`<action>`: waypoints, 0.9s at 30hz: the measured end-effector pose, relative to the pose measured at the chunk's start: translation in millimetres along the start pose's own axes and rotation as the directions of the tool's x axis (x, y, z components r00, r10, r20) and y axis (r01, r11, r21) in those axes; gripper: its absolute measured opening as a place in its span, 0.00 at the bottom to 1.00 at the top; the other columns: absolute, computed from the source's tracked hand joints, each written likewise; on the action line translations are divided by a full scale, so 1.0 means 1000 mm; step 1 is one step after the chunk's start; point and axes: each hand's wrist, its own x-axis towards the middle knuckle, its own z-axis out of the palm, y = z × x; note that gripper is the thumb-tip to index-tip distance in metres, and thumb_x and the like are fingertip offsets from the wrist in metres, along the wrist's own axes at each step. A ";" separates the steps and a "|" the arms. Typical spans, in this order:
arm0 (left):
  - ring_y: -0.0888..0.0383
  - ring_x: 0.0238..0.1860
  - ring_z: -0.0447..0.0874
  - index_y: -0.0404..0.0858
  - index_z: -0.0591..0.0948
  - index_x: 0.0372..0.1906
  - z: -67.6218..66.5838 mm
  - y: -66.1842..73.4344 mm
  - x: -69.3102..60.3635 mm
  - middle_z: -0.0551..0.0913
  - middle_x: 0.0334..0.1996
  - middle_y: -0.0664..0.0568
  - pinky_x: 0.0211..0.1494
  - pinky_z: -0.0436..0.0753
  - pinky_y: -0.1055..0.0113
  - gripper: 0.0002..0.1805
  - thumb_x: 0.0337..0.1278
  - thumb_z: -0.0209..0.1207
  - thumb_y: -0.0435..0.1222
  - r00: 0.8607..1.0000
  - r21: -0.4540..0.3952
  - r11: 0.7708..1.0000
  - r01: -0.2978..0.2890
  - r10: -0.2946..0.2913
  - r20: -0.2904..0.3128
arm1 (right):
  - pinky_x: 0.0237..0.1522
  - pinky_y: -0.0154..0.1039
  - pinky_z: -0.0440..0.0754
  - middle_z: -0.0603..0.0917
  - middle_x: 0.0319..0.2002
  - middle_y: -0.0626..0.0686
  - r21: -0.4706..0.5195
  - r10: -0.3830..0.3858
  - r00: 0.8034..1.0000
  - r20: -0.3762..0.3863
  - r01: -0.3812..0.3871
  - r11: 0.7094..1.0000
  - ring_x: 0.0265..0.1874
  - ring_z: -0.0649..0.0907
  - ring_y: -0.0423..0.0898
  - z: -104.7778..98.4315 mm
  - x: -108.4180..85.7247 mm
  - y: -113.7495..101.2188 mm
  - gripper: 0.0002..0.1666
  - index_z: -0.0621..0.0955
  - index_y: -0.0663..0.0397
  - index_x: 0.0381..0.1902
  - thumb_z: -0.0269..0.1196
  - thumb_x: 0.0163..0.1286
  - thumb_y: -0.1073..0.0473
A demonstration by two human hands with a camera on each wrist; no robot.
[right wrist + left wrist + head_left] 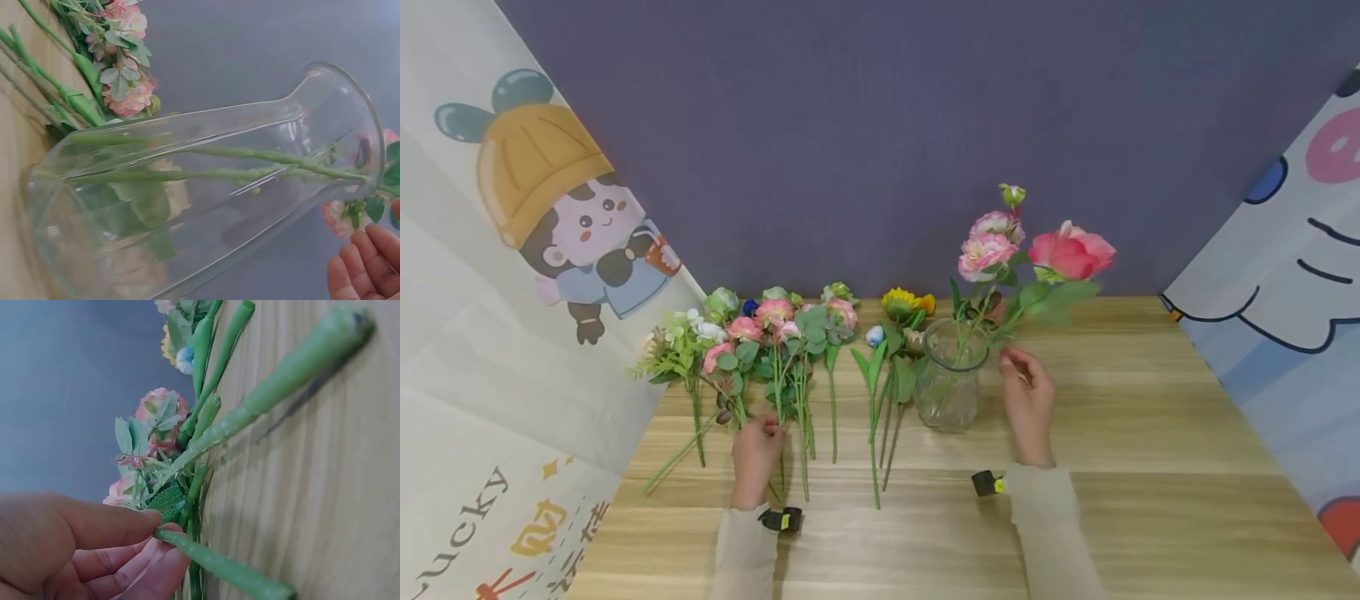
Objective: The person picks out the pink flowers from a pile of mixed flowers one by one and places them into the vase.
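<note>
A clear glass vase [951, 392] stands upright right of centre on the wooden table. It holds a large coral-pink flower [1072, 250] and a stem of smaller pink-and-white blooms [987, 254]; their two green stems [250, 153] cross inside the glass. My right hand [1028, 404] is beside the vase's rim, its fingers loosely bent and grasping nothing. At the left, my left hand [757, 454] pinches a green flower stem [222, 565] between thumb and fingers, low over the table. Which bloom belongs to that stem I cannot tell. Pink flowers [773, 315] lie just beyond this hand.
Several artificial flowers lie in a row with stems pointing toward me, among them white blossoms [692, 329], a sunflower [898, 304] and a pale blue tulip [875, 336]. A dark wall [880, 150] rises behind the table [1150, 500]; printed cloths [482, 333] hang at both sides.
</note>
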 end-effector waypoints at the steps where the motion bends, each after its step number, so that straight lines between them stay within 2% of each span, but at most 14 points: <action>1: 0.45 0.31 0.82 0.25 0.82 0.42 0.000 0.000 0.000 0.85 0.32 0.39 0.35 0.78 0.53 0.12 0.54 0.59 0.29 1.000 -0.003 1.000 0.002 -0.002 0.002 | 0.40 0.22 0.76 0.81 0.40 0.45 0.002 0.024 1.000 -0.003 -0.024 1.000 0.39 0.78 0.34 -0.001 -0.001 0.005 0.14 0.79 0.71 0.47 0.57 0.69 0.64; 5: 0.46 0.29 0.82 0.26 0.82 0.40 0.000 0.001 0.001 0.85 0.31 0.39 0.33 0.78 0.56 0.11 0.54 0.60 0.30 1.000 -0.012 1.000 0.012 -0.012 0.004 | 0.40 0.25 0.75 0.81 0.45 0.56 -0.023 0.084 0.996 -0.014 -0.084 0.996 0.41 0.78 0.39 -0.005 -0.006 0.018 0.14 0.80 0.65 0.47 0.57 0.69 0.60; 13: 0.46 0.28 0.81 0.26 0.82 0.36 0.002 -0.001 0.003 0.84 0.28 0.40 0.32 0.77 0.58 0.08 0.52 0.61 0.28 1.000 -0.045 0.999 0.000 0.000 -0.011 | 0.42 0.29 0.76 0.80 0.46 0.61 -0.017 0.119 0.993 0.011 -0.119 0.993 0.41 0.79 0.43 -0.010 -0.014 0.024 0.14 0.79 0.65 0.48 0.57 0.69 0.61; 19: 0.46 0.28 0.81 0.26 0.81 0.37 0.002 0.001 0.002 0.83 0.28 0.39 0.29 0.77 0.60 0.08 0.51 0.61 0.27 1.000 -0.066 0.998 -0.006 0.006 -0.001 | 0.45 0.27 0.77 0.80 0.47 0.60 0.019 0.166 0.985 0.048 -0.167 0.986 0.46 0.80 0.48 -0.014 -0.018 0.025 0.15 0.78 0.66 0.49 0.57 0.70 0.62; 27: 0.46 0.31 0.80 0.27 0.81 0.37 0.001 0.005 0.000 0.83 0.29 0.40 0.32 0.76 0.60 0.08 0.52 0.61 0.28 1.000 -0.076 0.997 0.008 -0.007 0.018 | 0.46 0.28 0.77 0.81 0.44 0.51 0.013 0.224 0.972 0.065 -0.225 0.974 0.43 0.79 0.41 -0.018 -0.024 0.026 0.14 0.77 0.65 0.50 0.56 0.70 0.63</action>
